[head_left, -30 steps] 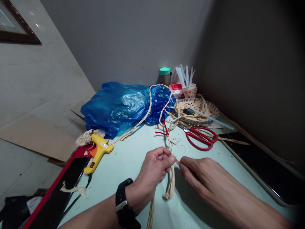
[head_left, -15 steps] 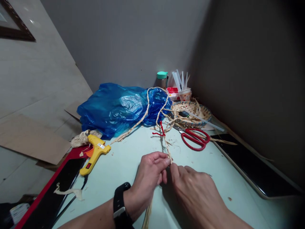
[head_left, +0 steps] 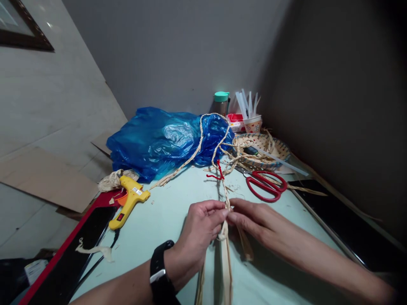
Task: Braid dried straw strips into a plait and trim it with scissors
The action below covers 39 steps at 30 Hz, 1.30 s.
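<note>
A pale straw-coloured braid (head_left: 225, 191) runs toward me from a red tie (head_left: 219, 173). My left hand (head_left: 199, 224), with a black watch on its wrist, pinches the braid between thumb and fingertips. From the other side my right hand (head_left: 254, 218) closes thumb and forefinger on the same braid, its fingertips touching those of the left. Below the grip, loose flat fibre strands (head_left: 226, 267) hang down toward me, one looped just under the fingers. A separate brownish strand (head_left: 245, 245) dangles under my right hand.
A yellow glue gun (head_left: 130, 201) lies left. Behind are a blue plastic bag (head_left: 152, 144) with a long braid (head_left: 201, 135) across it, red-handled scissors (head_left: 267, 186), and a woven basket (head_left: 282, 150) of fibre. A cup of straws (head_left: 253, 124) and a bottle (head_left: 221, 103) stand by the wall.
My right hand has turned and moved up, its forearm now reaching in from the right. The loose strands below the braid have come into view. My left hand keeps its pinch.
</note>
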Motion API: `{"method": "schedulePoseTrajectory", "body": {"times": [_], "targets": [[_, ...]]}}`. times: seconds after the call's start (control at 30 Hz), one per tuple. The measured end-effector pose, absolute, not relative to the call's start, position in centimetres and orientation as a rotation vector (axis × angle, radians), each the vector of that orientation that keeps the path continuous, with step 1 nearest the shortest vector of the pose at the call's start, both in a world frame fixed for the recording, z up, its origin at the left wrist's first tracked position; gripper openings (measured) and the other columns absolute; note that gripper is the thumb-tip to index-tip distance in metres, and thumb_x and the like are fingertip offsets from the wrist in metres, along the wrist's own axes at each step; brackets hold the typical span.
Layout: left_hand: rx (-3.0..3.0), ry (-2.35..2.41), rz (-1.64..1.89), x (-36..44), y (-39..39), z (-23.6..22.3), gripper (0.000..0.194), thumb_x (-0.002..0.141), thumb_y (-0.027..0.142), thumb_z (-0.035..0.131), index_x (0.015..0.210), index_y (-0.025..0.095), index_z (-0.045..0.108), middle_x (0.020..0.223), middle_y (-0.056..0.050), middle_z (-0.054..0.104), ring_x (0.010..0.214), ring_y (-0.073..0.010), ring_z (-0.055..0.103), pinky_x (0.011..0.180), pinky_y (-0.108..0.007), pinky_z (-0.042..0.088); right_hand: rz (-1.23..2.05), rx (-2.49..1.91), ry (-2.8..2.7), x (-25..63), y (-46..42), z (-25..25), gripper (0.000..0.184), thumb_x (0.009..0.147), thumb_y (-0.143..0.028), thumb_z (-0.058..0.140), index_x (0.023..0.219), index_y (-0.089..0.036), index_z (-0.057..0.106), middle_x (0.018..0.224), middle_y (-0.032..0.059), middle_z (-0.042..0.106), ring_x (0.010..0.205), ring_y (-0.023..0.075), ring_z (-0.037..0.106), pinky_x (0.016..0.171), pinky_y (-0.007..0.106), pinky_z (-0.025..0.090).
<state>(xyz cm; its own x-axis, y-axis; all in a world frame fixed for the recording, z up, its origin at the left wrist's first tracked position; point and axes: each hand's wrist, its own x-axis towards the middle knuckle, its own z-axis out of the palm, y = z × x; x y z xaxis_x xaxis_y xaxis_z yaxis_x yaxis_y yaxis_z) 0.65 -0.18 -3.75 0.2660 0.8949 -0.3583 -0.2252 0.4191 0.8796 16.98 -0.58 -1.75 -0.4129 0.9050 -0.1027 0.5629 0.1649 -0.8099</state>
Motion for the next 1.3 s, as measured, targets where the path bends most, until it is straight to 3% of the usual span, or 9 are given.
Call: {"method": "schedulePoseTrajectory", "body": {"times": [0.07, 0.17, 0.3, 0.47, 0.73, 0.83, 0.93, 1.07, 1.3], "targets": [[0.830, 1.022, 0.902, 0.7, -0.2, -3.9, 0.024, 0.070, 0.029, 0.076, 0.081, 0.011, 0.064, 0.055, 0.006, 0.048, 0.046, -0.0035, 0.030, 0.046, -0.020, 0.019, 1.357, -1.307, -1.883, 16.3, -0.4, -3.2, 0.032, 0.098, -0.044, 0.040, 0.087, -0.019, 0.056, 0.067, -0.0013, 0.058, 0.064, 0.0138, 0.056, 0.059, 0.023, 0.042], [0.885, 1.024, 0.888, 0.7, -0.3, -4.2, 0.019, 0.073, 0.026, 0.072, 0.082, 0.013, 0.062, 0.059, 0.004, 0.053, 0.048, -0.0050, 0.036, 0.047, -0.019, 0.024, 1.424, -1.247, -1.714, 15.9, -0.5, -4.5, 0.031, 0.098, -0.041, 0.042, 0.089, -0.017, 0.059, 0.078, 0.0016, 0.062, 0.073, 0.0142, 0.057, 0.064, 0.023, 0.045], [0.983, 1.020, 0.865, 0.8, -0.7, -4.8, 0.013, 0.080, 0.023, 0.064, 0.088, 0.016, 0.058, 0.072, 0.000, 0.058, 0.059, -0.0082, 0.047, 0.053, -0.019, 0.033, 1.330, -1.251, -1.745, 16.3, -0.8, -4.7, 0.037, 0.098, -0.038, 0.039, 0.088, -0.015, 0.066, 0.081, 0.0053, 0.067, 0.075, 0.0173, 0.059, 0.071, 0.027, 0.048], [1.170, 1.096, 0.824, 0.8, -1.4, -5.4, 0.009, 0.087, 0.024, 0.055, 0.095, 0.020, 0.056, 0.075, 0.001, 0.057, 0.058, -0.0092, 0.047, 0.053, -0.020, 0.035, 1.165, -1.339, -1.828, 16.5, -0.7, -4.4, 0.040, 0.096, -0.037, 0.040, 0.084, -0.015, 0.071, 0.074, 0.0043, 0.069, 0.068, 0.0179, 0.059, 0.066, 0.026, 0.047], [1.601, 1.273, 0.775, 0.1, -1.3, -4.4, 0.012, 0.089, 0.031, 0.055, 0.099, 0.023, 0.055, 0.068, 0.000, 0.062, 0.058, -0.0155, 0.051, 0.056, -0.025, 0.033, 1.053, -1.398, -1.874, 16.5, -1.3, -3.8, 0.040, 0.096, -0.036, 0.041, 0.073, -0.015, 0.066, 0.062, -0.0001, 0.059, 0.058, 0.0137, 0.049, 0.057, 0.023, 0.038], [1.830, 1.360, 0.673, -0.1, -0.9, -3.5, 0.008, 0.092, 0.030, 0.050, 0.089, 0.023, 0.052, 0.067, -0.001, 0.063, 0.062, -0.0170, 0.055, 0.060, -0.027, 0.035, 1.073, -1.395, -1.851, 16.6, -1.4, -3.9, 0.038, 0.096, -0.033, 0.041, 0.070, -0.016, 0.062, 0.058, -0.0022, 0.053, 0.055, 0.0116, 0.042, 0.052, 0.023, 0.032], [2.045, 1.367, 0.578, -0.1, -1.2, -2.9, 0.022, 0.096, 0.029, 0.044, 0.075, 0.022, 0.051, 0.068, -0.001, 0.064, 0.061, -0.0156, 0.056, 0.060, -0.026, 0.036, 1.166, -1.326, -1.781, 16.6, -1.3, -4.3, 0.036, 0.097, -0.031, 0.040, 0.071, -0.016, 0.060, 0.060, -0.0023, 0.054, 0.058, 0.0116, 0.044, 0.055, 0.023, 0.033], [2.389, 1.263, 0.745, 0.4, -2.3, -3.3, 0.024, 0.092, 0.014, 0.041, 0.072, 0.020, 0.053, 0.063, -0.001, 0.060, 0.053, -0.0149, 0.054, 0.054, -0.027, 0.037, 1.280, -1.238, -1.676, 16.7, -1.0, -5.1, 0.036, 0.095, -0.033, 0.045, 0.063, -0.017, 0.052, 0.060, -0.0024, 0.049, 0.059, 0.0112, 0.042, 0.056, 0.024, 0.030], [3.002, 1.016, 0.918, 0.8, -3.0, -5.7, 0.021, 0.080, 0.004, 0.045, 0.088, 0.011, 0.062, 0.063, -0.006, 0.061, 0.048, -0.0198, 0.056, 0.048, -0.032, 0.037, 1.768, -0.974, -1.314, 16.3, -0.8, -5.6, 0.035, 0.092, -0.042, 0.053, 0.073, -0.013, 0.059, 0.059, -0.0029, 0.045, 0.053, 0.0083, 0.031, 0.050, 0.023, 0.022]]}}
